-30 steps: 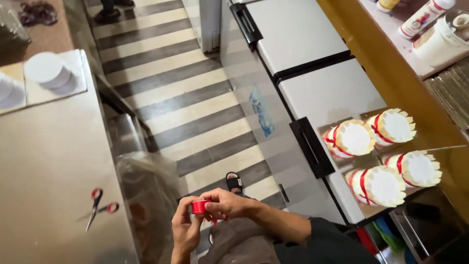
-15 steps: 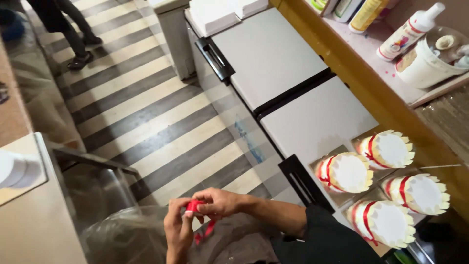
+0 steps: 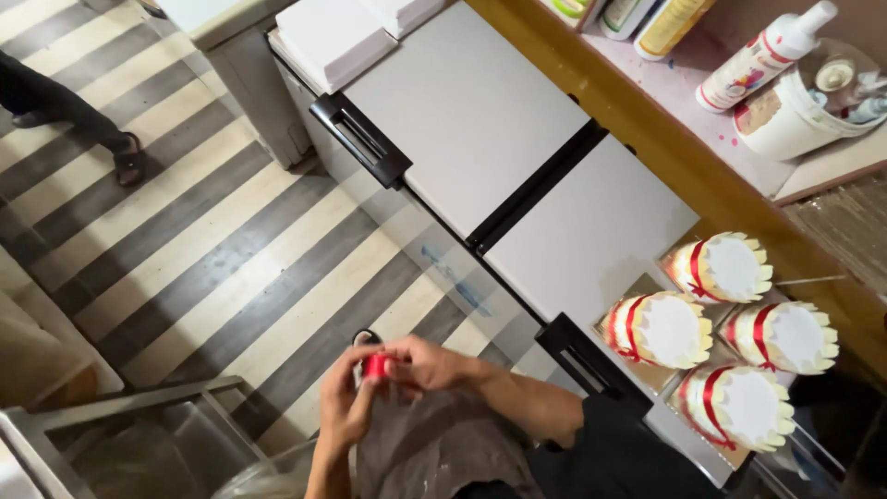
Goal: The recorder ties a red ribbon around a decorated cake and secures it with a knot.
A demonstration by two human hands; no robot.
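Fingers of both hands pinch a red ribbon roll (image 3: 374, 366) above striped floor (image 3: 203, 249), beside a grey chest freezer (image 3: 480, 139).

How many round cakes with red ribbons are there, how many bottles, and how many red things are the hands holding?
Round white cakes with red ribbons: 4, first at
Bottles on the pink shelf: 4, one white at
White tub: 1
Red ribbon roll, held between left hand and right hand: 1
Total: 10
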